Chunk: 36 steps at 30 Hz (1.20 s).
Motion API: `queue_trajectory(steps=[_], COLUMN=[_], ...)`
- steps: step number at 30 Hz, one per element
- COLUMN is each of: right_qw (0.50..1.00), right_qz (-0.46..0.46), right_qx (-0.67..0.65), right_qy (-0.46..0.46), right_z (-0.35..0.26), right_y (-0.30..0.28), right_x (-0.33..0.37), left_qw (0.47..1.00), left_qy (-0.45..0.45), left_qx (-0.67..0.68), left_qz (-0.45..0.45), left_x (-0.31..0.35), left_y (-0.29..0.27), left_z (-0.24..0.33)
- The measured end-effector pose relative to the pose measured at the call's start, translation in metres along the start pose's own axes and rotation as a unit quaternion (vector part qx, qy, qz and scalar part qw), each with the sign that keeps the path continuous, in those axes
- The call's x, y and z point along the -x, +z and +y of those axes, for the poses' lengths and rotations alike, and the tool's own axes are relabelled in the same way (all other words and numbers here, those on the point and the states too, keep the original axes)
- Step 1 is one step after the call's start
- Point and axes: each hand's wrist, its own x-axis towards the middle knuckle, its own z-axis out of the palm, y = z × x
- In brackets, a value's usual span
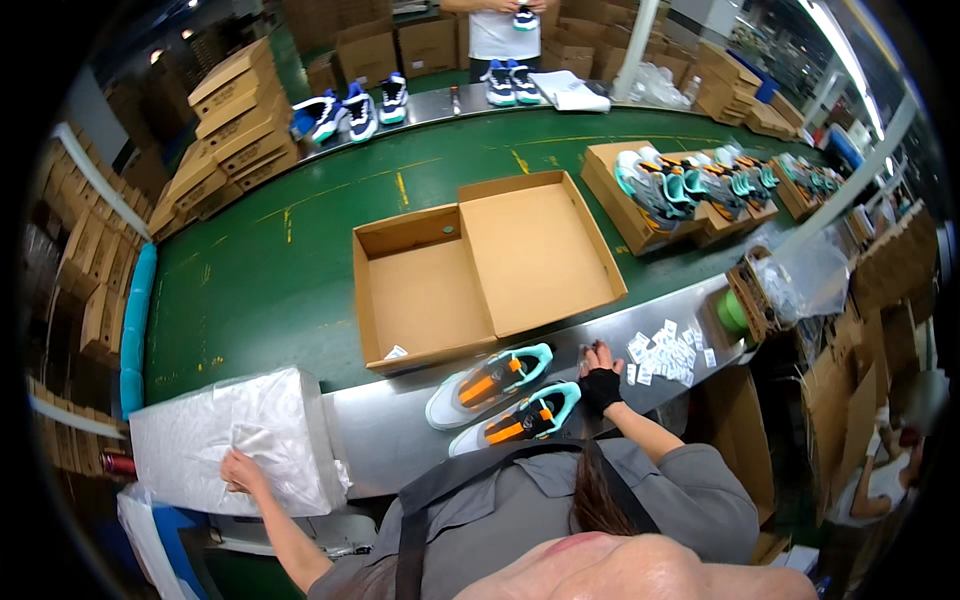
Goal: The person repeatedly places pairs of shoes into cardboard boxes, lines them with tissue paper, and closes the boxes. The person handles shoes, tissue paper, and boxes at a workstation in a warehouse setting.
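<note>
My left hand [240,470] is closed in a pinch on a crumpled white tissue paper sheet [255,438] at the top of a thick white paper stack [180,425]. My right hand [602,380], in a black fingerless glove, rests with fingers stretched on the metal ledge beside a scatter of small white labels [665,355]. Between my hands, a pair of grey, orange and mint sneakers stands on the ledge: one sneaker [487,385] farther off, the other sneaker [522,418] nearer me. Beyond them lies an opened cardboard shoebox [420,290], with a small white label inside its near edge.
Sneakers on cardboard boxes [640,215] stand at the right on the green conveyor belt [300,260]. Stacked shoeboxes [235,120] rise at the far left. Across the belt, a person [505,35] holds a shoe beside several dark blue sneakers. A green tape roll [731,312] sits at the right.
</note>
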Motion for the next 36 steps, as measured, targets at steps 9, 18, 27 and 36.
queue_trajectory(steps=[9, 18, 27, 36], right_qw=[0.961, 0.611, 0.618, 0.701], right_qz=[0.099, -0.254, 0.113, 0.090], right_qx=[-0.182, -0.747, -0.737, -0.627], right_qy=[-0.182, -0.063, 0.249, 0.327], right_z=[-0.086, -0.250, -0.081, 0.032], right_y=[-0.104, -0.112, -0.038, -0.060], right_x=[-0.070, -0.120, -0.231, -0.196], left_qw=[0.780, 0.536, 0.713, 0.905], left_qy=[0.084, 0.372, 0.631, 0.104], left_qx=[0.620, 0.683, 0.296, 0.314], left_qz=[-0.016, -0.329, -0.081, -0.267], left_x=[-0.001, 0.162, 0.160, 0.021], left_y=[-0.203, -0.258, -0.132, 0.066], left_z=[0.150, 0.395, 0.388, 0.322])
